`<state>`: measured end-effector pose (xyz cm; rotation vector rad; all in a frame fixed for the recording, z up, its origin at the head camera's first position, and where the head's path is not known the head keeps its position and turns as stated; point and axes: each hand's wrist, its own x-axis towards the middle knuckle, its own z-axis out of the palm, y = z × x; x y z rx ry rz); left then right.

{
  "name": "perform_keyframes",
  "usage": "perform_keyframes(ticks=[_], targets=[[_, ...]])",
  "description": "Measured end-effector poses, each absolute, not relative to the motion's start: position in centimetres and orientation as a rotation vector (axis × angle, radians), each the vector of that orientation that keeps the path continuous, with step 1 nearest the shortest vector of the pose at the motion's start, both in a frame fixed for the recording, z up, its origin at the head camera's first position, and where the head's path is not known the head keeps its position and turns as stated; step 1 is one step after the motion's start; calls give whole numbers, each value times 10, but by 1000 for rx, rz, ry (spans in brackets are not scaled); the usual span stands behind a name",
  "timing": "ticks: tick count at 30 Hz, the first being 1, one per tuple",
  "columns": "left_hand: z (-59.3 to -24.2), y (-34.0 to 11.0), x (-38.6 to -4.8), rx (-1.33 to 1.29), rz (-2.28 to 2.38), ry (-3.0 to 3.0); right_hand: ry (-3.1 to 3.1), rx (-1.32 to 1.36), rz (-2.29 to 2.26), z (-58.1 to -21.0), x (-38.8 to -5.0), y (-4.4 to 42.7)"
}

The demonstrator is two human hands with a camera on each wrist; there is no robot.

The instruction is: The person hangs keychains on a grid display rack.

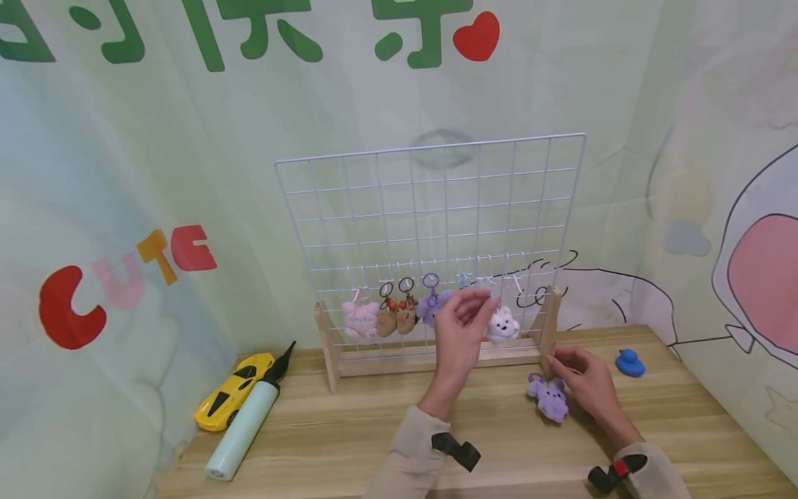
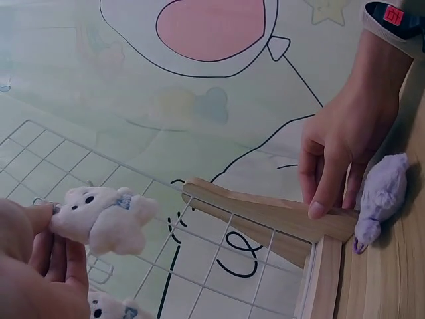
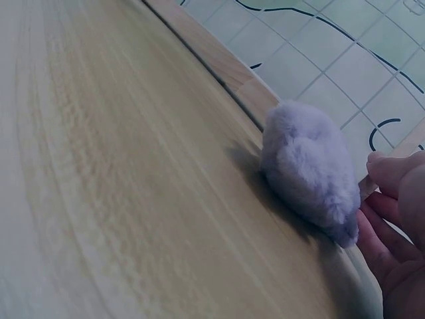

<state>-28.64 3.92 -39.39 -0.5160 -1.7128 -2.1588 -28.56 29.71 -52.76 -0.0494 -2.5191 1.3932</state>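
A white plush bear keychain [image 2: 109,219] is pinched near its top between the thumb and fingers of my left hand [image 1: 460,333], in front of the white wire grid rack [image 1: 430,229]. In the left wrist view a second white plush bear [image 2: 109,307] shows below it, partly cut off. My right hand [image 1: 586,381] grips the right wooden leg [image 1: 550,322] of the rack between thumb and fingers. Beside that hand, a purple plush keychain [image 1: 551,400] lies on the table. Behind my left hand another purple plush [image 1: 430,305] hangs, partly hidden.
Left on the rack hang a pink plush [image 1: 360,320] and two brown plush keychains [image 1: 406,319]. A row of white hooks [image 1: 399,265] crosses the grid. On the wooden table [image 1: 349,443] are a yellow toy car [image 1: 233,391], a pale green cylinder [image 1: 243,430] with black nozzle, and a blue duck [image 1: 630,362].
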Motion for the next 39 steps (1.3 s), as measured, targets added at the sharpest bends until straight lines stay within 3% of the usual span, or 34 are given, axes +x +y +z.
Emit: perform_keyframes(ticks=[39], targets=[[-399,47,-295,-332,-2079,-1870,-2475,-21,1402,-531,-288,299]])
